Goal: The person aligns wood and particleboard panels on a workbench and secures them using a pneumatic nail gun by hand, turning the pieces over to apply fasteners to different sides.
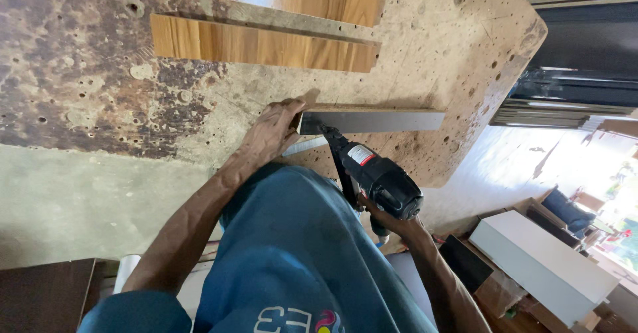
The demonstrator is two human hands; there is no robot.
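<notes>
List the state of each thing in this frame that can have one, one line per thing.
left hand: pressed on the end of the grey board, holding it.
right hand: gripping the nail gun.
nail gun: held, nose against the board's near end.
grey board: standing on edge on the workbench.
two wood-grain strips: lying flat, apart, untouched.
workbench: stained, pitted with holes.

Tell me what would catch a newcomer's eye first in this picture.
Probably the black nail gun at centre, gripped by the right hand with its nose against the near end of a grey board standing on edge. The left hand presses on that same end. Next comes the workbench, pitted and stained, with two glossy wood-grain strips lying at its far side.
</notes>
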